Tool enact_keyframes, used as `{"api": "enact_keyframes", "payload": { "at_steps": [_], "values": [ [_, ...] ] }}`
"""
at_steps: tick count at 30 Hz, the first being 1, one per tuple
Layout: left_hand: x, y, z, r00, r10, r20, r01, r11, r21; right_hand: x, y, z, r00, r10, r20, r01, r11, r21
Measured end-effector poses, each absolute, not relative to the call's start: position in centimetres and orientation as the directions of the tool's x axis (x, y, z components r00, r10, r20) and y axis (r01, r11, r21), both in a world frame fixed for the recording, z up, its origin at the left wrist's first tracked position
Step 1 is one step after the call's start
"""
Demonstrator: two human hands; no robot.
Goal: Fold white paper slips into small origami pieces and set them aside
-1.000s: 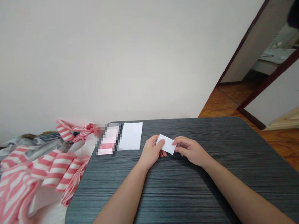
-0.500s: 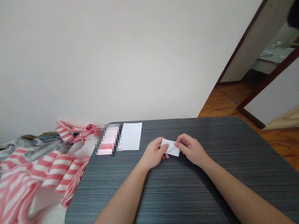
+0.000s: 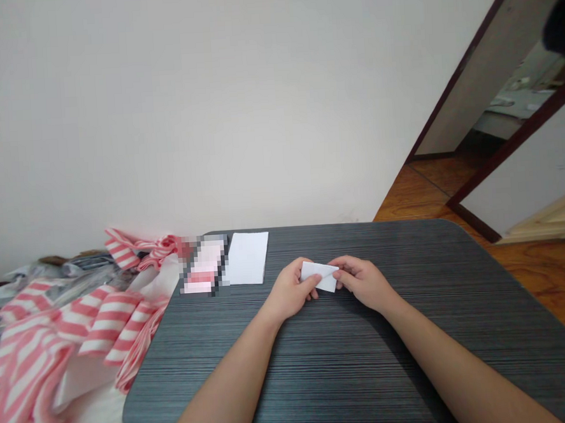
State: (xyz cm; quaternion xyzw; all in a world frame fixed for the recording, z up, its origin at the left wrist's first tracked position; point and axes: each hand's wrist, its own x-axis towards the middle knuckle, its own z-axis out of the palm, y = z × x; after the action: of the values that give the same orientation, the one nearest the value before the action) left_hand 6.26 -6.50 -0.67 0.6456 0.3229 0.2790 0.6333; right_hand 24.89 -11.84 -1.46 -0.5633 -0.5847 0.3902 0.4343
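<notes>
A small folded piece of white paper (image 3: 320, 270) is held above the middle of the dark table, with a slanting fold line on its face. My left hand (image 3: 294, 288) grips its left side, the thumb lying across the front and fingers behind. At the right end, my right hand (image 3: 358, 279) pinches the edge between thumb and fingers. Part of the paper's back is hidden by the fingers. Farther back on the left lies a stack of white paper sheets (image 3: 248, 258), apart from both hands.
The dark striped-grain table (image 3: 331, 374) has rounded corners and stands against a white wall. A pixelated pinkish flat object (image 3: 204, 264) lies beside the paper stack. Red-and-white striped cloth (image 3: 110, 321) is heaped left of the table. Wooden floor (image 3: 535, 272) and a doorway are to the right.
The folded paper has shifted slightly left in my fingers. My left thumb now reaches farther across it, and my right thumb has moved out to its right edge.
</notes>
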Motion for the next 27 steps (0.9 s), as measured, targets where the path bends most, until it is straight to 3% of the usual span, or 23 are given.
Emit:
{"api": "enact_keyframes", "payload": {
  "at_steps": [9, 27],
  "values": [
    [6.2, -6.6, -0.7, 0.609, 0.792, -0.039, 0.111, -0.036, 0.993, 24.9, -12.2, -0.2, -0.002, 0.996, 0.09, 0.483, 0.079, -0.872],
    [6.1, -6.8, -0.3, 0.597, 0.802, -0.023, 0.168, -0.097, 0.981, 24.7, -12.0, -0.2, 0.015, 0.994, 0.106, 0.502, 0.084, -0.861]
  ]
}}
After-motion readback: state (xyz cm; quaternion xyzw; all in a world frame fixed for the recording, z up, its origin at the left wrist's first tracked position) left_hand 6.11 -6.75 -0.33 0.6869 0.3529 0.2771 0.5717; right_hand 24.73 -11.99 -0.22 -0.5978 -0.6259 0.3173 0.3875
